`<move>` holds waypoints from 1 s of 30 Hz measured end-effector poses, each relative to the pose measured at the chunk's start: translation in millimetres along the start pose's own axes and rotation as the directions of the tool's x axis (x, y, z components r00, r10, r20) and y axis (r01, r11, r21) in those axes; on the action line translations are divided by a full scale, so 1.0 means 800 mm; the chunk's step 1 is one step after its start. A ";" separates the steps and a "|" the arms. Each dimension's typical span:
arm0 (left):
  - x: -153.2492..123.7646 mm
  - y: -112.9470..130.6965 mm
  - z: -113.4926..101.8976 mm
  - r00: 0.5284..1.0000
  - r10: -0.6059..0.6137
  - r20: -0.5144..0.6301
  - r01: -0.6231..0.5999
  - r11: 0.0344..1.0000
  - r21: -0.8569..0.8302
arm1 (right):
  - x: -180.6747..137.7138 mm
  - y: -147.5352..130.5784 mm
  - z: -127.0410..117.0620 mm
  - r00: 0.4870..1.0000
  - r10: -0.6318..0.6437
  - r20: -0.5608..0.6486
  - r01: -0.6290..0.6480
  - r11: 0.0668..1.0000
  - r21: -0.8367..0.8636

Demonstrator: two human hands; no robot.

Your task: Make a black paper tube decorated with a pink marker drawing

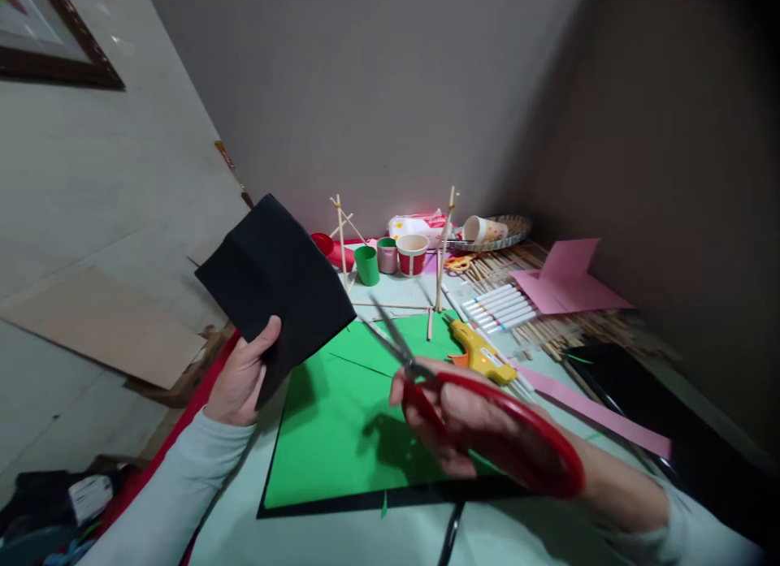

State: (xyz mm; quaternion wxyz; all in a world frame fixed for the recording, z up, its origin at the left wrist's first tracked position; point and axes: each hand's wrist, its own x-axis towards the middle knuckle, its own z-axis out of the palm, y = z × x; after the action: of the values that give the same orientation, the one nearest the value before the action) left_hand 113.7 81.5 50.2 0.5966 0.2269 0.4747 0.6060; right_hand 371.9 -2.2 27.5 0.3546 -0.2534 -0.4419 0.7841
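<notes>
Your left hand pinches a folded black sheet by its lower edge, thumb in front, holding it up above the table. Your right hand is closed through the red scissors, whose blades are barely parted, point away and are clear of the sheet. Held by one edge, the sheet could flop or twist at the blades. The tips are also near the stick frame and the glue gun. Below lies a green sheet. Cups, markers and pink paper crowd the far end of the table, with grey walls behind.
</notes>
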 end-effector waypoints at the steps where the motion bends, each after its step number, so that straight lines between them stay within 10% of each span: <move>1: 0.000 0.000 0.001 1.000 0.006 -0.009 -0.006 1.000 0.003 | -0.002 0.003 0.005 0.999 0.029 0.041 -0.029 1.000 0.006; 30: 0.003 -0.008 -0.001 0.998 0.064 0.010 -0.064 0.998 -0.012 | -0.010 -0.005 0.026 0.999 0.009 0.050 -0.016 0.991 0.136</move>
State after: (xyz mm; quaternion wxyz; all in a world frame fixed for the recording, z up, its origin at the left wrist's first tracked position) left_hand 116.0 82.2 43.8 0.5807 0.2418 0.4605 0.6263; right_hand 363.6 -17.5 41.9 0.3553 -0.2116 -0.3943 0.8207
